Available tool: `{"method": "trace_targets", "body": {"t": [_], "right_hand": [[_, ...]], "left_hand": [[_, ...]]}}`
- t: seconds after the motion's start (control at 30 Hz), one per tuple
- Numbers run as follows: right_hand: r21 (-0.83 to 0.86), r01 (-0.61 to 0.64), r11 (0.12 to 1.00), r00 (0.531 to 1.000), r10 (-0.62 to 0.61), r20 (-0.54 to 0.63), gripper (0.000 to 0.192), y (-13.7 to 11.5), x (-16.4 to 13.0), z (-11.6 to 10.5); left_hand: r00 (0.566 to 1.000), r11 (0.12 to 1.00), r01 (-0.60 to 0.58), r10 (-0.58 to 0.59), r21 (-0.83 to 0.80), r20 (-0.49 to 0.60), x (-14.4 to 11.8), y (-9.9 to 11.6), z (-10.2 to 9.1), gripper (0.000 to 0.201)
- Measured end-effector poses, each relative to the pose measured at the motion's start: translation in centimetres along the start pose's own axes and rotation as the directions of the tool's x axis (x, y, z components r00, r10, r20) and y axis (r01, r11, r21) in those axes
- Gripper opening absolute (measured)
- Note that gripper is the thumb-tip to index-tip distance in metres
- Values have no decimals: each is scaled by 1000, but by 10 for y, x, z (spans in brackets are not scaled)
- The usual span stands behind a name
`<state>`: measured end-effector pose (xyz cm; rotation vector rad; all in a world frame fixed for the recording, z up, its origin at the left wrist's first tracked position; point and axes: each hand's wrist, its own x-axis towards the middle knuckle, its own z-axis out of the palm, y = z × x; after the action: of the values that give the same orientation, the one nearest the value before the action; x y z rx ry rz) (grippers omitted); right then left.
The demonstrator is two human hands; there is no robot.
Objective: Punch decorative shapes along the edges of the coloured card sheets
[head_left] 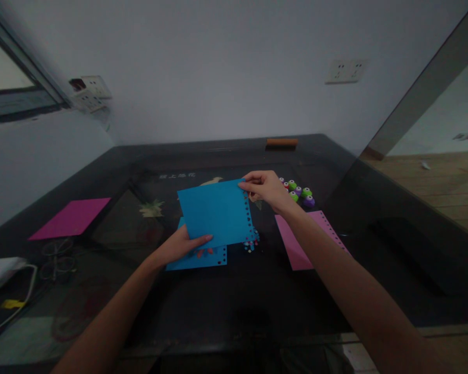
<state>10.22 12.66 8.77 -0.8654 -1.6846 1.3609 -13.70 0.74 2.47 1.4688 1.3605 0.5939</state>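
In the head view, the right hand (265, 190) pinches the far right corner of a blue sheet (215, 213) with a punched right edge, while the left hand (179, 246) clasps its near left edge, thumb on top. Directly under the left-hand grip lies a second blue sheet (203, 258) on the dark table (234, 301). Just past the right-hand grip sit small coloured punches (299, 192), and below that wrist lies a pink punched sheet (296, 244).

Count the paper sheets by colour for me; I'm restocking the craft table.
Blue sheets: 2, one held by left hand and right hand, one beneath
Pink sheets: 2, far left, near right
Total: 4
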Motion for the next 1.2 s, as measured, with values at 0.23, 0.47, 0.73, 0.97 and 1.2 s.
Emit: {"method": "trace_targets", "body": {"t": [0.23, 0.47, 0.73, 0.97, 1.2], "right_hand": [[-66, 39, 997, 999, -41, -24, 18, 4, 2, -3], [-88, 58, 994, 998, -61, -32, 20, 10, 4, -6], [-103, 61, 993, 997, -66, -46, 19, 12, 4, -4], [-84, 67, 994, 996, -72, -57, 19, 12, 4, -4], [-73, 70, 995, 996, -74, -59, 19, 13, 4, -3]], "left_hand": [[1000, 999, -17, 17, -28, 0, -1, 3, 1, 30], [1000, 999, -7, 6, -46, -26, -2, 8, 3, 31], [999, 999, -15, 13, -45, -31, -2, 8, 3, 33], [999, 997, -40, 38, -63, -32, -2, 9, 3, 34], [999, 999, -41, 41, -13, -36, -1, 7, 3, 29]]}}
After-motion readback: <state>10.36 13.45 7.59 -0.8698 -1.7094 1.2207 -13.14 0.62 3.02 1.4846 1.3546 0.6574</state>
